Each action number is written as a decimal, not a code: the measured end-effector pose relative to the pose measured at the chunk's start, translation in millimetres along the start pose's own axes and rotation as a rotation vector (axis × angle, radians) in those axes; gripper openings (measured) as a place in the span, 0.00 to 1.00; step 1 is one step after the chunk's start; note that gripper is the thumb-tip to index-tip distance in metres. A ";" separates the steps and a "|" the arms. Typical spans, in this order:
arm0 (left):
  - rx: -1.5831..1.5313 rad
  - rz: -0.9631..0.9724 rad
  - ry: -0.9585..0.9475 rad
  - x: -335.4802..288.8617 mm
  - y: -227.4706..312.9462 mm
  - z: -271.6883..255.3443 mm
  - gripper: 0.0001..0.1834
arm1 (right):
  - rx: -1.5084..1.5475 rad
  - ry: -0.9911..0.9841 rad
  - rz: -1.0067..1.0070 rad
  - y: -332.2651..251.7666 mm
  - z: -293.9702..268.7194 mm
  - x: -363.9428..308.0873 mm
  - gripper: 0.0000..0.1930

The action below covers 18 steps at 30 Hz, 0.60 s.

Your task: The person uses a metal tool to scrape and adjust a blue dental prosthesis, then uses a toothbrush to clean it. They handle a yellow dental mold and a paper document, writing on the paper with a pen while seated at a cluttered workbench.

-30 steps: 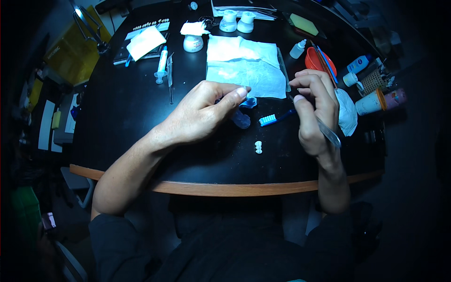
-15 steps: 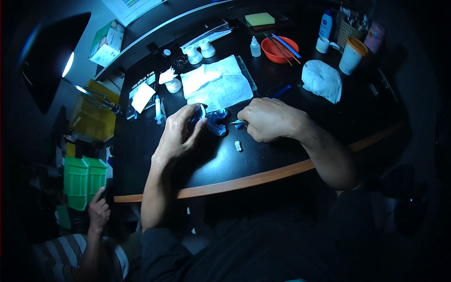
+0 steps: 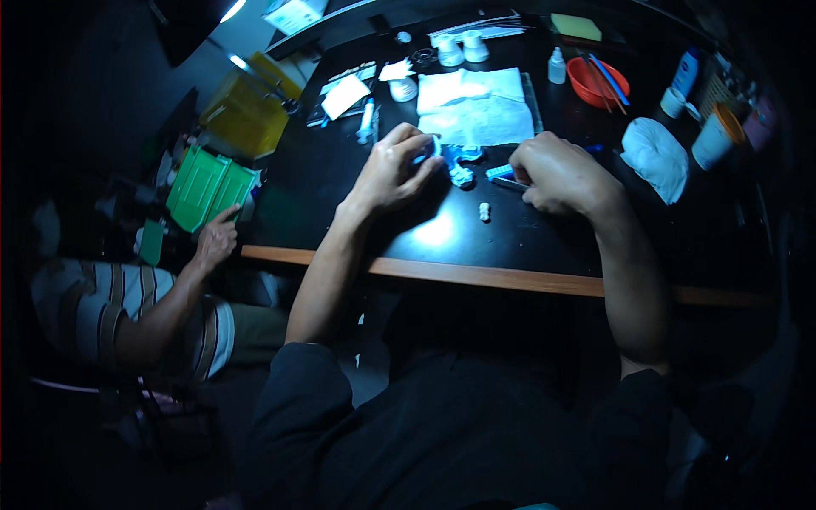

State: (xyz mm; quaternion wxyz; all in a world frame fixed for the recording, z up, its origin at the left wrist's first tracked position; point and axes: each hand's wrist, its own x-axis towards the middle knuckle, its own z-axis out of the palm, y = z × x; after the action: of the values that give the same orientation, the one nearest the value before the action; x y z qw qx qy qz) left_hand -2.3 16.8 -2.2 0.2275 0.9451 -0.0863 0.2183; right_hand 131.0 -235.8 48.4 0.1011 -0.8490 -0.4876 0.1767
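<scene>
My left hand (image 3: 393, 173) is closed, with thumb and fingers round a small round piece with a pale rim (image 3: 437, 146). Right beside it on the black table lies a translucent blue, U-shaped mould (image 3: 462, 167), partly hidden by that hand. My right hand (image 3: 565, 172) is closed on a slim blue and silvery tool (image 3: 506, 175), whose tip points left toward the mould; its exact kind is unclear. Between the hands and nearer to me is a small whitish, tooth-like piece (image 3: 484, 211).
Beyond the hands lies white paper (image 3: 474, 116). At the back stand white jars (image 3: 475, 48), a dropper bottle (image 3: 556, 66) and a red bowl (image 3: 586, 85). A white bundle (image 3: 655, 157) lies right, a syringe (image 3: 366, 123) left. Another person's hand (image 3: 218, 237) touches green bins (image 3: 204, 187).
The view has swung, so the table sits farther right and higher. More of the blue tool shows in my right hand. My left hand keeps its hold; the other person's hand stays by the bins.
</scene>
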 end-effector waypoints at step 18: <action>-0.024 -0.147 0.068 -34.8 5.9 4.4 0.15 | 0.062 -0.036 -0.061 19.3 2.2 12.2 0.11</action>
State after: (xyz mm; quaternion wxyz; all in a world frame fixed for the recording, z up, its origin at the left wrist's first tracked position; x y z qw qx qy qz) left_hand -33.2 11.8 -19.1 0.2567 0.9382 -0.0117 0.2319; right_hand 151.1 -235.0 37.3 0.1241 -0.8270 -0.5090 0.2037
